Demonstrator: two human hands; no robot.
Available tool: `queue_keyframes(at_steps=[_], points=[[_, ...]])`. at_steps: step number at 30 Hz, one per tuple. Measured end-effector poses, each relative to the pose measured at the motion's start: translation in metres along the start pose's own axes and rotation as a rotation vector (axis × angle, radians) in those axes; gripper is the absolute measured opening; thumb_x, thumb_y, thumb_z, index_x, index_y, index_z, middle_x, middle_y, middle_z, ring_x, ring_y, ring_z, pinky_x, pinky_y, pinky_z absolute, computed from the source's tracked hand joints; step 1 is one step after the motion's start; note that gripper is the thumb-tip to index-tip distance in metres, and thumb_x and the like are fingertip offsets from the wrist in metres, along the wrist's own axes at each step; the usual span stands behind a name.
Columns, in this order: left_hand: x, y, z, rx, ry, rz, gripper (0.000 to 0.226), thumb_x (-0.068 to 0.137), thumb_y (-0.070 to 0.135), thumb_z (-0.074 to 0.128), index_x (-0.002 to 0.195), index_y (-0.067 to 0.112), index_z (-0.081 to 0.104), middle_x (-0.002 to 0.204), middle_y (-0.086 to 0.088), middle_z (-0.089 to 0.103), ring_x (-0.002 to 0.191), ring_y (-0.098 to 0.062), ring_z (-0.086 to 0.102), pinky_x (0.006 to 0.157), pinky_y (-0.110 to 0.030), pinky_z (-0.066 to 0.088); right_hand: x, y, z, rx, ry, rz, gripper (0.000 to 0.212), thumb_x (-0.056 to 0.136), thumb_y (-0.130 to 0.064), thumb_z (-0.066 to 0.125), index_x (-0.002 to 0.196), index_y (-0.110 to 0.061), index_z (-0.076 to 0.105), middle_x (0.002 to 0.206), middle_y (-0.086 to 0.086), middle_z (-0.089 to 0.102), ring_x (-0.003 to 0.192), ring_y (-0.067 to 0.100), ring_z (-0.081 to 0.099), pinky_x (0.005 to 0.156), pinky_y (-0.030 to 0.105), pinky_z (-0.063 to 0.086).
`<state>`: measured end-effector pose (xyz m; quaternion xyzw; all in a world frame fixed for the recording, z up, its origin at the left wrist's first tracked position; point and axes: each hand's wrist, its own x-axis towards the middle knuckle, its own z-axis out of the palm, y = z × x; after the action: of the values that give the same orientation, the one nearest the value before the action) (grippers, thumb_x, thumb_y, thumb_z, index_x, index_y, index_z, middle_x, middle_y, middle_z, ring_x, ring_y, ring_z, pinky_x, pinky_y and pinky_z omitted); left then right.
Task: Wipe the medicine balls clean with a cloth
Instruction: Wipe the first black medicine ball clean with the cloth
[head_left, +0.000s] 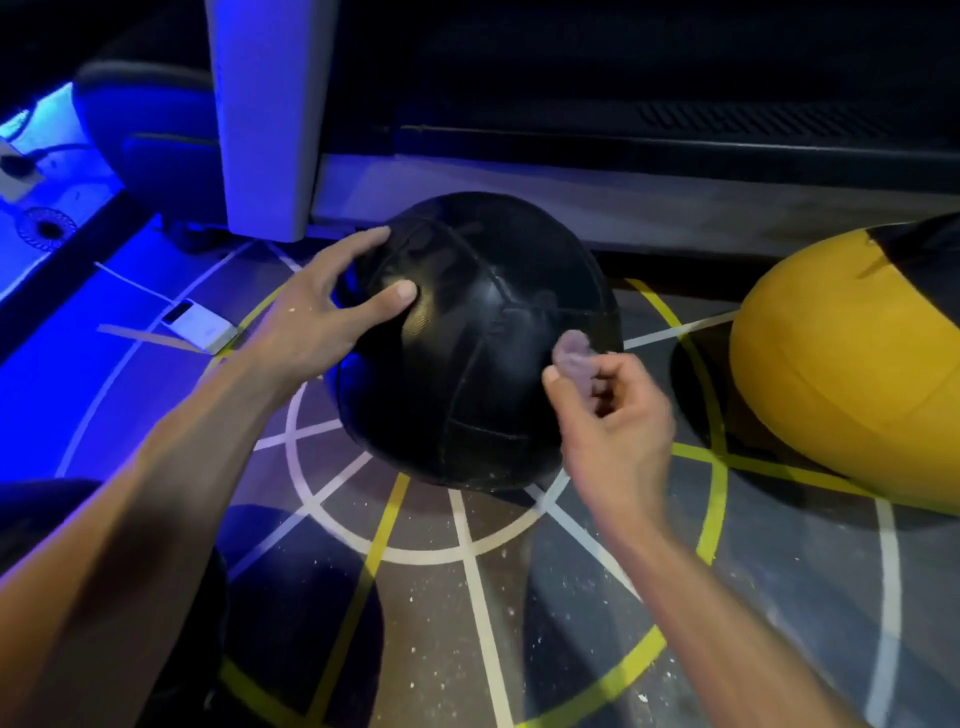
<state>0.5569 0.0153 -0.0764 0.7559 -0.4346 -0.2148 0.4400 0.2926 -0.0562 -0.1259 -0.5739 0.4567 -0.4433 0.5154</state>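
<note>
A black stitched medicine ball (467, 364) sits on the marked floor in the middle of the view. My left hand (322, 306) rests on its upper left side with fingers spread and the thumb pressed on the leather. My right hand (613, 421) is at the ball's right side, fingers curled around a small greyish cloth (571, 351). The cloth's bunched end touches the ball's surface. A second medicine ball, yellow with a black panel (841, 374), lies on the floor to the right.
A white post (265, 119) and a low dark wall stand right behind the black ball. A small white device with a cable (200, 325) lies on the floor at the left, under blue light. A dark rounded shape (150, 140) sits behind the post.
</note>
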Motion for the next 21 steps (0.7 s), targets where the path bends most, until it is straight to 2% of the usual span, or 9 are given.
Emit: queue_keyframes(at_steps=[3, 5, 7, 8, 10, 12, 14, 17, 21], points=[[0.01, 0.01, 0.016, 0.033, 0.02, 0.035, 0.079, 0.07, 0.072, 0.076, 0.142, 0.047, 0.055, 0.152, 0.016, 0.049, 0.141, 0.002, 0.043, 0.122, -0.036, 0.033, -0.03, -0.005, 0.021, -0.298, -0.219, -0.397, 0.015, 0.083, -0.014, 0.077, 0.085, -0.022, 0.065, 0.083, -0.014, 0.068, 0.076, 0.0, 0.06, 0.067, 0.018, 0.048], [0.013, 0.017, 0.029, 0.056, 0.027, 0.063, 0.083, 0.068, 0.075, 0.073, 0.143, 0.044, 0.055, 0.156, 0.014, 0.045, 0.142, 0.003, 0.04, 0.124, -0.033, 0.03, -0.03, 0.002, 0.017, -0.487, -0.314, -0.641, 0.014, 0.081, -0.012, 0.073, 0.084, -0.022, 0.064, 0.086, -0.012, 0.066, 0.079, 0.005, 0.058, 0.07, 0.024, 0.048], [0.014, 0.022, 0.038, 0.104, 0.023, 0.073, 0.084, 0.068, 0.081, 0.07, 0.143, 0.048, 0.054, 0.158, 0.016, 0.042, 0.145, 0.003, 0.036, 0.125, -0.034, 0.027, -0.013, 0.009, -0.001, -0.545, -0.371, -0.722, 0.008, 0.088, -0.019, 0.071, 0.092, -0.023, 0.066, 0.094, -0.013, 0.069, 0.084, 0.009, 0.063, 0.072, 0.031, 0.051], [0.015, 0.025, 0.041, 0.143, 0.022, 0.072, 0.082, 0.068, 0.085, 0.068, 0.141, 0.052, 0.052, 0.158, 0.018, 0.041, 0.147, 0.0, 0.034, 0.125, -0.037, 0.026, -0.003, 0.009, -0.011, -0.521, -0.373, -0.693, 0.006, 0.091, -0.022, 0.07, 0.095, -0.025, 0.067, 0.099, -0.014, 0.071, 0.088, 0.009, 0.066, 0.074, 0.035, 0.054], [0.019, 0.036, 0.051, 0.154, 0.013, 0.086, 0.074, 0.071, 0.084, 0.067, 0.137, 0.055, 0.055, 0.157, 0.019, 0.042, 0.147, 0.001, 0.034, 0.125, -0.037, 0.025, 0.014, 0.005, -0.026, -0.369, -0.307, -0.507, 0.008, 0.092, -0.024, 0.072, 0.096, -0.027, 0.066, 0.101, -0.015, 0.073, 0.095, 0.01, 0.071, 0.08, 0.042, 0.057], [0.024, 0.053, 0.061, 0.012, -0.037, 0.129, 0.056, 0.08, 0.066, 0.071, 0.131, 0.043, 0.066, 0.15, 0.013, 0.053, 0.138, 0.005, 0.044, 0.12, -0.027, 0.03, 0.027, 0.004, -0.032, -0.269, -0.171, -0.377, 0.009, 0.092, -0.023, 0.073, 0.095, -0.026, 0.065, 0.097, -0.012, 0.073, 0.094, 0.011, 0.07, 0.081, 0.044, 0.057], [0.029, 0.067, 0.067, -0.059, -0.068, 0.179, 0.042, 0.088, 0.047, 0.072, 0.126, 0.029, 0.069, 0.136, 0.007, 0.064, 0.128, 0.003, 0.054, 0.113, -0.023, 0.038, 0.038, 0.006, -0.038, -0.227, -0.058, -0.312, 0.008, 0.094, -0.024, 0.072, 0.098, -0.024, 0.066, 0.096, -0.009, 0.071, 0.092, 0.012, 0.068, 0.081, 0.046, 0.056], [0.037, 0.057, 0.067, 0.163, -0.054, 0.185, 0.052, 0.089, 0.047, 0.074, 0.136, 0.03, 0.061, 0.139, 0.01, 0.056, 0.128, 0.0, 0.05, 0.114, -0.018, 0.035, 0.054, 0.012, -0.055, -0.243, 0.017, -0.256, 0.01, 0.097, -0.031, 0.07, 0.103, -0.025, 0.065, 0.095, -0.006, 0.068, 0.085, 0.014, 0.066, 0.073, 0.047, 0.056], [0.036, 0.038, 0.076, 0.219, -0.119, 0.122, 0.068, 0.089, 0.058, 0.071, 0.15, 0.042, 0.046, 0.16, 0.006, 0.036, 0.148, -0.006, 0.031, 0.122, -0.028, 0.024, 0.065, 0.021, -0.076, -0.23, 0.063, -0.193, 0.012, 0.098, -0.028, 0.069, 0.107, -0.021, 0.066, 0.095, -0.001, 0.068, 0.079, 0.006, 0.061, 0.069, 0.033, 0.053]])
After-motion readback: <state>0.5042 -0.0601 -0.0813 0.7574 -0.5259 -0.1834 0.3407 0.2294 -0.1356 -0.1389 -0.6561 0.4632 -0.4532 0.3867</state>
